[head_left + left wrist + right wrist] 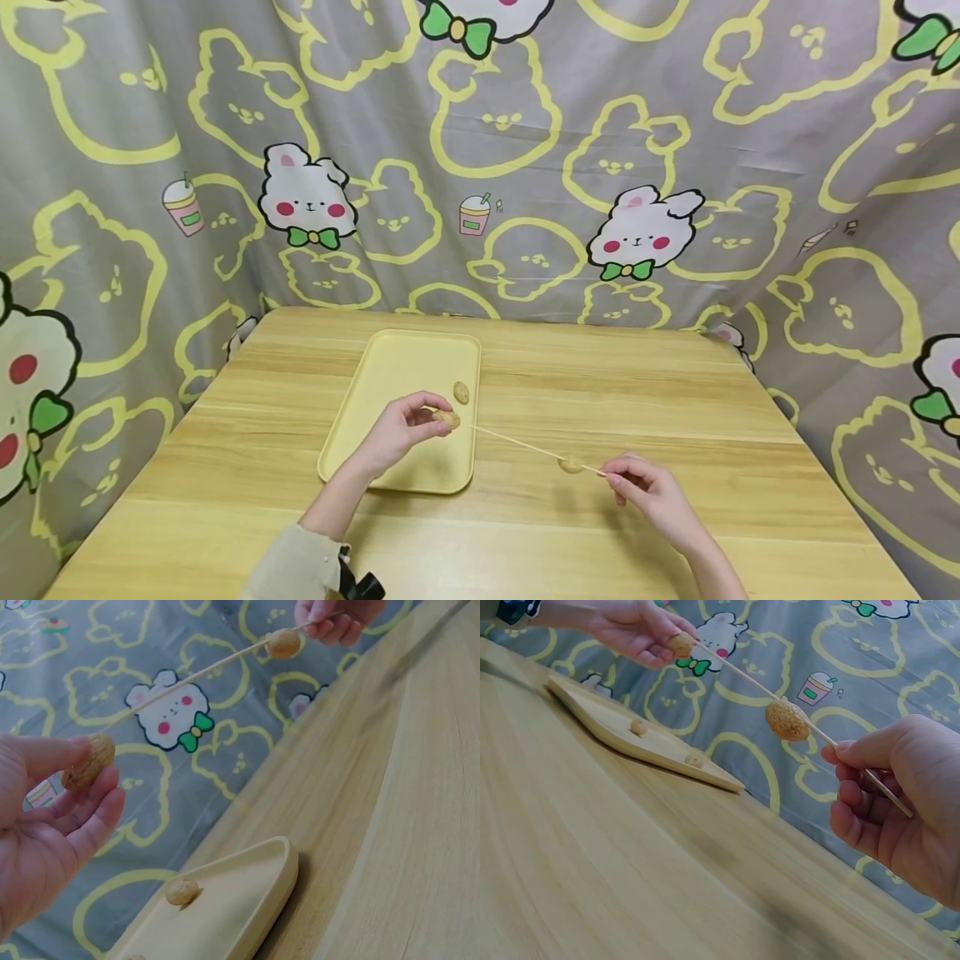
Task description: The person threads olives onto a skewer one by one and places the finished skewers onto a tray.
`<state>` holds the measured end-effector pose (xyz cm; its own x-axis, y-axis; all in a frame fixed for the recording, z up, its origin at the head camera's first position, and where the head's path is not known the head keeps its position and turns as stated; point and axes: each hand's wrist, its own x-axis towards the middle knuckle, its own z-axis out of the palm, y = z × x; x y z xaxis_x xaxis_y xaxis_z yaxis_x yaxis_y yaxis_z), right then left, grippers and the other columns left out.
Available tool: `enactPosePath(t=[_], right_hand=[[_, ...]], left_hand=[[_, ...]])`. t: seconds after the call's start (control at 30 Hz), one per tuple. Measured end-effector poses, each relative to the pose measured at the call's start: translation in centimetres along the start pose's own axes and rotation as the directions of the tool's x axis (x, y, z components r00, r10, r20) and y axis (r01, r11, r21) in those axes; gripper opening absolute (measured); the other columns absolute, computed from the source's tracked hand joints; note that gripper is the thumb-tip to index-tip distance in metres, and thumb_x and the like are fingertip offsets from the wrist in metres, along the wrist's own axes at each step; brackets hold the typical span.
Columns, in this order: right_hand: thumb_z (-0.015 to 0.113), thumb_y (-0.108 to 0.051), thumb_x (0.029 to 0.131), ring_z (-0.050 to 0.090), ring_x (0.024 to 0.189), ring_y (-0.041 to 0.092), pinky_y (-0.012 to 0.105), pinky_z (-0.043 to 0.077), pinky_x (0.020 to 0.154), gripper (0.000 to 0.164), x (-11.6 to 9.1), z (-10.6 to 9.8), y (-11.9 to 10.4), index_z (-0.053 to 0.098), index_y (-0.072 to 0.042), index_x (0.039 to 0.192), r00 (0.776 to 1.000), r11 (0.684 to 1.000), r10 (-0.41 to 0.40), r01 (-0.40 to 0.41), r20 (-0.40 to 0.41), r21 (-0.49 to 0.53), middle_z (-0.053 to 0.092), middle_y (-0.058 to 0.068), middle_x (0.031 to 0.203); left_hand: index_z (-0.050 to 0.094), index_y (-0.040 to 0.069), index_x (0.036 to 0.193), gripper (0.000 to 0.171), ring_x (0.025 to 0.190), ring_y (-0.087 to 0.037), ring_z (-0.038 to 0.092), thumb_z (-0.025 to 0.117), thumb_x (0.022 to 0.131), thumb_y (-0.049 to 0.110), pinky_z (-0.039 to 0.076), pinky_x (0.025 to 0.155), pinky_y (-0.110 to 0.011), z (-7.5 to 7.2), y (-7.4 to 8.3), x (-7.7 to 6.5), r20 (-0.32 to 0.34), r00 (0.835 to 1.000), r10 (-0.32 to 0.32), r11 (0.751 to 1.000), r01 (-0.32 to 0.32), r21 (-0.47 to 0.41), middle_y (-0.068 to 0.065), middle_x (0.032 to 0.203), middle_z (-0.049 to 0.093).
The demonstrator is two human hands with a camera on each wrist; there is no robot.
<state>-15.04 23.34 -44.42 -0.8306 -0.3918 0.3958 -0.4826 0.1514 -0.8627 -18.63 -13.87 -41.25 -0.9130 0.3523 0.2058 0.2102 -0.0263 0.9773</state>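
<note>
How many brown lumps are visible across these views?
4: one lump in the left hand, one on the stick the right hand holds, two on the tray. Others may be hidden.

You hold your hands well apart, left hand [405, 427] pinching farther forward, right hand [654, 493] pinching nearer you.

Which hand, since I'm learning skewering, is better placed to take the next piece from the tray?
Probably the left hand: it is nearer the tray and its loose piece, though it must first release its pinched piece. The right hand is farther right, holding the skewer.
</note>
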Motion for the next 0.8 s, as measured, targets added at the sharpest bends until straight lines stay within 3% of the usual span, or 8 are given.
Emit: enactPosePath(t=[0.17,0.4,0.67,0.8], right_hand=[[0.054,0.011,0.086,0.052,0.058,0.014,0.033,0.042,0.046,0.013,0.06,0.29,0.17,0.062,0.006,0.096,1.000,1.000,-0.015,0.015,-0.008,-0.004,0.056,0.007,0.080],[0.055,0.009,0.087,0.052,0.058,0.016,0.033,0.041,0.045,0.011,0.08,0.50,-0.12,0.062,0.006,0.095,0.999,1.000,0.004,-0.005,-0.037,-0.020,0.055,0.010,0.078],[0.055,0.008,0.087,0.052,0.057,0.016,0.032,0.040,0.044,0.009,0.65,0.93,-0.48,0.061,0.009,0.094,1.000,0.999,0.003,-0.004,-0.024,-0.049,0.057,-0.007,0.083],[0.054,0.008,0.088,0.052,0.058,0.017,0.030,0.041,0.044,0.010,0.56,0.86,-0.37,0.061,0.010,0.095,1.000,0.999,0.010,-0.011,-0.015,-0.050,0.057,-0.001,0.083]], left_hand=[[0.056,-0.011,0.107,0.030,0.075,-0.009,0.058,0.066,0.083,0.001,0.050,0.071,-0.022,0.04,0.06,0.01,-0.039,0.999,0.003,0.999,-0.001,0.055,-0.004,0.091,0.063],[0.054,-0.012,0.110,0.032,0.079,-0.009,0.059,0.066,0.082,-0.001,0.051,0.073,-0.022,0.04,0.35,0.01,-0.045,0.999,-0.003,0.999,0.006,0.054,-0.007,0.095,0.062],[0.056,-0.011,0.108,0.030,0.079,-0.009,0.060,0.066,0.082,0.000,0.051,0.074,-0.024,-0.13,0.76,-0.05,-0.047,0.999,-0.023,0.999,0.025,0.038,-0.006,0.090,0.062],[0.056,-0.012,0.108,0.030,0.079,-0.009,0.060,0.066,0.082,-0.002,0.051,0.073,-0.023,-0.27,0.75,0.01,-0.045,0.999,-0.012,0.999,0.014,0.044,-0.006,0.090,0.062]])
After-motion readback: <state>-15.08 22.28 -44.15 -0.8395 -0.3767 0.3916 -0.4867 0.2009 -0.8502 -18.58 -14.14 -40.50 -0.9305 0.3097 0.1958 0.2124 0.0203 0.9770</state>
